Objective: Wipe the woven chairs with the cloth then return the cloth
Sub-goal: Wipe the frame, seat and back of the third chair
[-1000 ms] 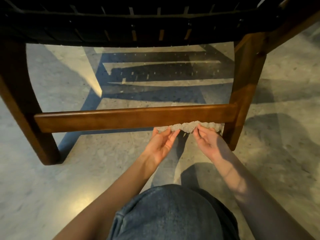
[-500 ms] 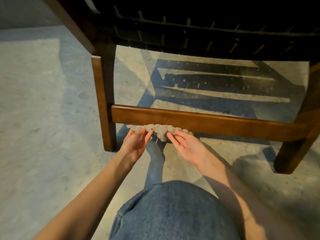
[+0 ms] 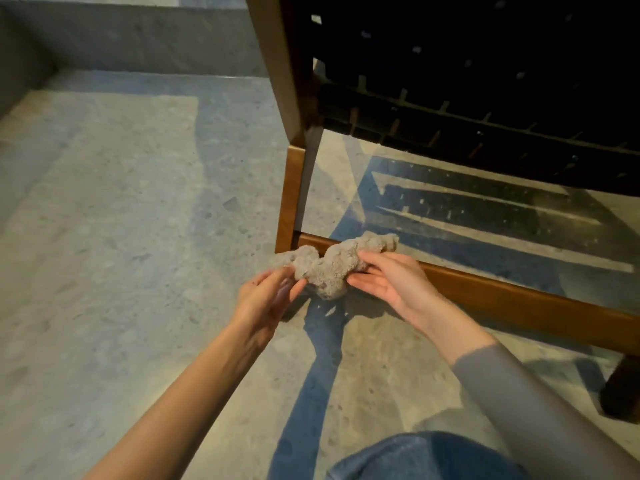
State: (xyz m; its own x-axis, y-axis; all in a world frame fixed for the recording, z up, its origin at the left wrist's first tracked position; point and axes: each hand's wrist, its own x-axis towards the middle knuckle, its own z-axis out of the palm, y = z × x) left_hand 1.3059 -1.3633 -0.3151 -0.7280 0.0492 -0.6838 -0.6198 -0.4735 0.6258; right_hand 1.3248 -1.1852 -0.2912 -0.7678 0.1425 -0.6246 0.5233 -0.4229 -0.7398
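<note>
A woven chair fills the upper right: dark woven seat (image 3: 485,81), brown wooden leg (image 3: 291,195) and a low wooden crossbar (image 3: 512,299). A bunched beige fluffy cloth (image 3: 332,268) hangs just in front of the crossbar's left end, near the leg. My left hand (image 3: 266,299) pinches the cloth's left end between thumb and fingers. My right hand (image 3: 384,282) holds the cloth's right part, thumb on top and fingers beneath it.
Speckled stone floor (image 3: 121,237) spreads to the left and front. A low grey wall or step (image 3: 131,36) runs along the back left. Another chair leg (image 3: 623,389) stands at the right edge. My knee in blue jeans (image 3: 426,459) sits at the bottom.
The cloth slid left along the underside of the crossbar to its left end, then came off the bar and is now bunched between both hands in front of it.
</note>
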